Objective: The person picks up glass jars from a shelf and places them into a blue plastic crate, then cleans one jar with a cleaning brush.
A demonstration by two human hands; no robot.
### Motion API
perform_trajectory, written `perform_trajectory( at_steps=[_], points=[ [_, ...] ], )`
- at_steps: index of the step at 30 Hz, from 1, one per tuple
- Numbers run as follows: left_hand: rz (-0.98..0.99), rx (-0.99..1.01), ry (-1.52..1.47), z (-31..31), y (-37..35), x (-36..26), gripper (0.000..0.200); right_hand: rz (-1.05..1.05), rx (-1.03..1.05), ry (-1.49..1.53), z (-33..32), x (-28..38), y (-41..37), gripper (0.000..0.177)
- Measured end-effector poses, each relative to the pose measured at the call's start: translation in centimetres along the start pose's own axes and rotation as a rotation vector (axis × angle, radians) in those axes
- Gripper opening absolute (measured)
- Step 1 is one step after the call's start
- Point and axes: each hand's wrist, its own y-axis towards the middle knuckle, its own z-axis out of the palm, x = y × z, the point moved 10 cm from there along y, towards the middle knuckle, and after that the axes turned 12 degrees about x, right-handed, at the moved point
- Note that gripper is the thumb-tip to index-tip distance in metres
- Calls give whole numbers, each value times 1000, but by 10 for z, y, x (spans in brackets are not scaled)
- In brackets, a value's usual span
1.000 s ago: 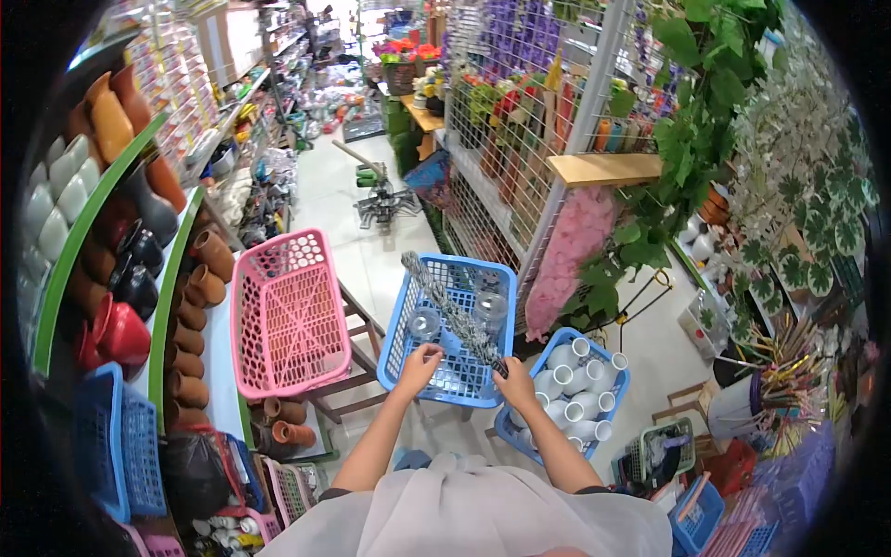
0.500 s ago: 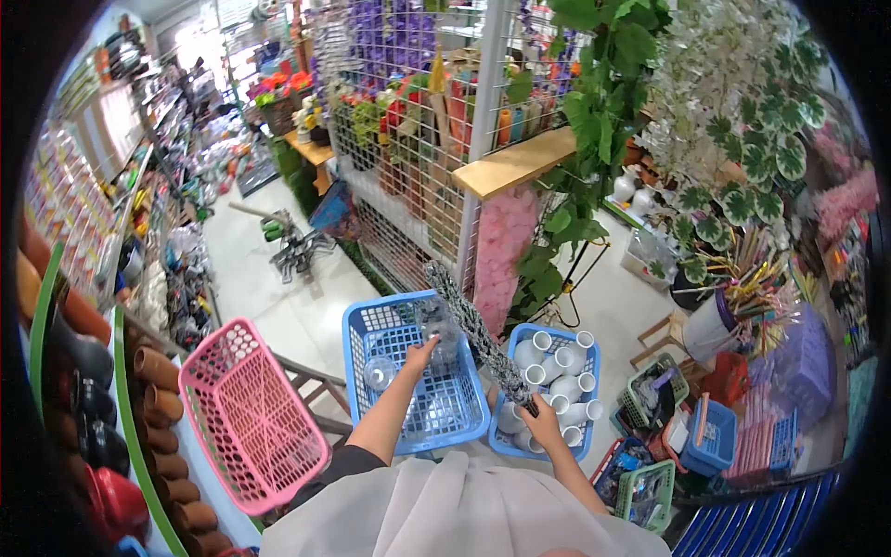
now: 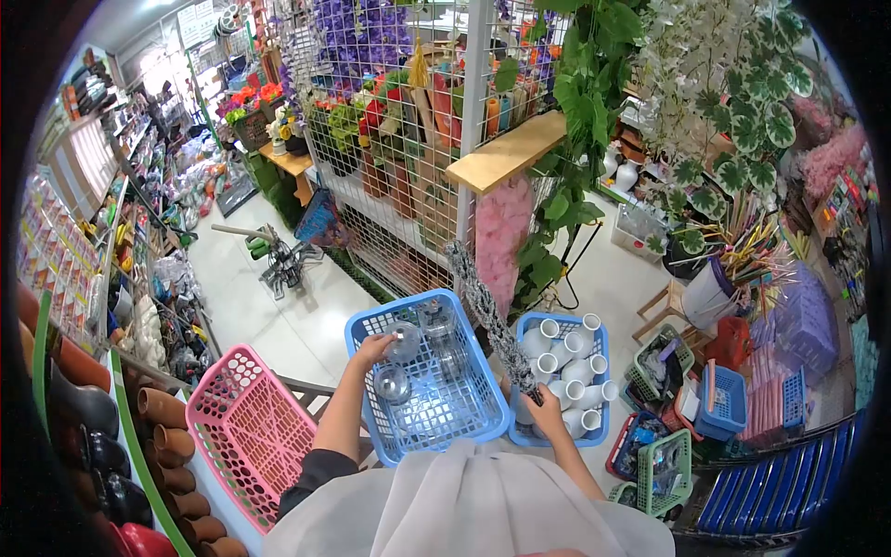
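My left hand (image 3: 374,350) reaches over the left blue basket (image 3: 436,444), its fingers closed on the rim of a clear round glass vessel (image 3: 404,345). Another clear glass vessel (image 3: 392,383) lies below it in the basket, and several more (image 3: 436,320) sit along the far right side. In my right hand (image 3: 543,408) is the lower end of a long, fluffy grey duster (image 3: 492,320), which slants up and to the left between the two blue baskets. Several white vases (image 3: 575,371) stand or lean in the right blue basket (image 3: 605,432), beside my right hand.
A pink basket (image 3: 249,390) is tilted on my left, beside a shelf of clay pots (image 3: 172,441). Ahead stands a white wire grid (image 3: 399,176) with a wooden ledge (image 3: 509,151). Small baskets (image 3: 719,401) and blue slats (image 3: 780,483) lie on the right.
My left hand has moved left from the glass vessels on the basket's right side and now grips one at upper left. The duster is still in my right hand, tilted slightly more upright.
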Motion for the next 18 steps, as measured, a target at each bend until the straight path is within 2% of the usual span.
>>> perform_trajectory(
  at_steps=[4,5,6,8,9,12,13,14,16,17,18],
  points=[
    [11,11,137,-8,27,9,60,-50,-18,-31,7,10,3,27],
    [22,-94,123,-13,33,18,58,-15,1,-39,9,10,3,27],
    [22,-81,126,-8,39,25,58,19,18,-48,10,9,3,27],
    [10,-220,307,-14,46,30,59,30,12,-65,10,7,3,27],
    [48,-200,413,-3,36,16,61,11,1,-44,9,6,3,27],
    [155,-246,473,-17,70,53,57,32,15,-40,5,2,-2,28],
    [194,-368,593,-11,47,34,49,47,7,-62,3,0,-4,28],
    [196,-366,596,0,34,19,49,62,0,-81,3,-2,-6,28],
    [336,-497,767,15,13,-17,45,68,0,-81,5,-17,-8,33],
    [461,-500,757,28,8,-34,50,72,2,-86,8,-25,-7,40],
    [466,-495,761,39,7,-46,50,73,-6,-84,11,-28,-8,40]
  ],
)
